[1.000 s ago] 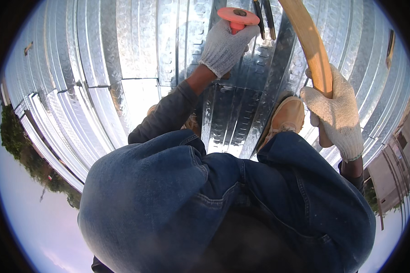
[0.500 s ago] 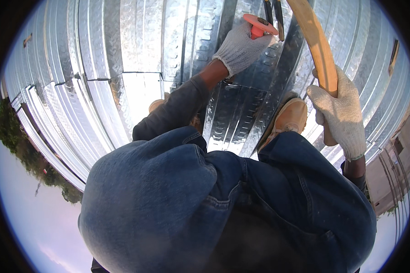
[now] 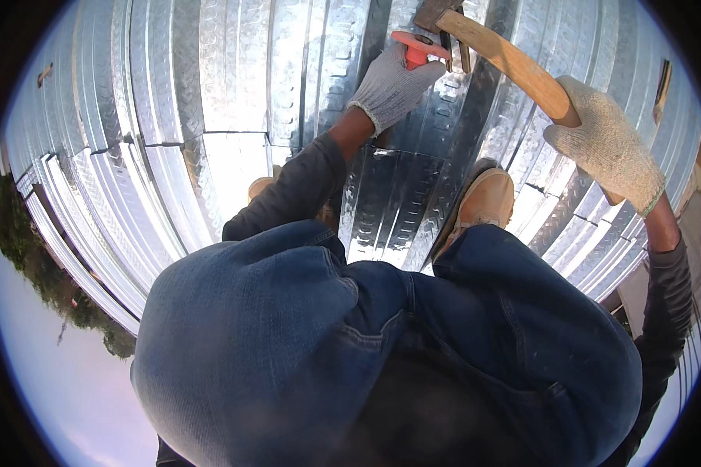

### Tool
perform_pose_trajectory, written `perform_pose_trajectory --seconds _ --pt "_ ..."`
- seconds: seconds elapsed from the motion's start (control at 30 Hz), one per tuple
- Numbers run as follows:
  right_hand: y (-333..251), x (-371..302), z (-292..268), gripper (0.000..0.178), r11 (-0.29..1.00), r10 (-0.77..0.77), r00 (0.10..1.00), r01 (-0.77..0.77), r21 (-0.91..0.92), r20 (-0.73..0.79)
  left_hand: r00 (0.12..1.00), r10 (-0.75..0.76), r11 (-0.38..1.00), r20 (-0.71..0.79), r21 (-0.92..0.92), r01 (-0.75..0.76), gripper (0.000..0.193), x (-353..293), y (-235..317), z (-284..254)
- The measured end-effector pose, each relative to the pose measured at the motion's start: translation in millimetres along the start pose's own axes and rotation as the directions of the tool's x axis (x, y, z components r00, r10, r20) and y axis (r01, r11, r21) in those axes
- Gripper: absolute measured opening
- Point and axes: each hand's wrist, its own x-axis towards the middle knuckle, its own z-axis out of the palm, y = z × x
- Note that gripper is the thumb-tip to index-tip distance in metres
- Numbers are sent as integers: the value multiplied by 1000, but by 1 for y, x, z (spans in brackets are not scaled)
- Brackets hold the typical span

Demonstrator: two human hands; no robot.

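Note:
My left hand, in a knitted white glove, is closed round the red grip of a chisel. Its broad round guard sits above my fist, with the dark struck end in the middle; the tip is hidden. In my right hand, also gloved, is the wooden handle of a hammer. The dark hammer head is at the top edge, just beyond the chisel's guard. Beneath both hands lie ribbed, shiny metal decking sheets. A dark slim tool lies partly hidden behind the guard and hammer handle.
My tan boots stand on the decking, either side of a darker, shaded strip. A sheet joint crosses at the left. Beyond the decking's edge are trees and sky. A slim brown piece lies at the far right.
The hammer head has come down into view near the chisel, its handle now tilted more to the left. My right hand has shifted right; the left hand keeps its grip on the chisel.

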Motion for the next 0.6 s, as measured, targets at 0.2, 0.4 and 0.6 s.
perform_pose_trajectory --seconds 0.2,0.4,0.6 --pt "39 35 -21 51 998 70 955 -67 21 -287 997 61 998 -36 -8 -62 48 3 -5 6" --pt "29 13 14 54 975 -169 974 143 -170 -148 992 114 992 -44 68 -111 55 5 -22 10" --pt "18 26 -16 53 993 64 939 -27 114 -339 997 69 994 -30 82 -66 63 0 -13 6"
